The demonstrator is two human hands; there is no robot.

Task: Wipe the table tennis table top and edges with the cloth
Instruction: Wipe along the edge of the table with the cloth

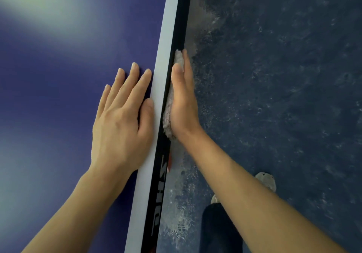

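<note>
The blue table tennis table top (58,96) fills the left half of the view, bordered by a white line (156,100) and a black side edge (176,43) with white lettering. My left hand (123,119) lies flat on the top, fingers straight, thumb on the white line. My right hand (183,100) is held vertical with straight fingers and presses a pale fuzzy cloth (168,113) against the black side edge. Most of the cloth is hidden behind the palm.
To the right of the table lies a dark blue speckled floor (274,76), worn grey close to the edge. My dark trouser leg (219,229) and a pale shoe (266,180) show at the bottom right. Glare brightens the top's upper left.
</note>
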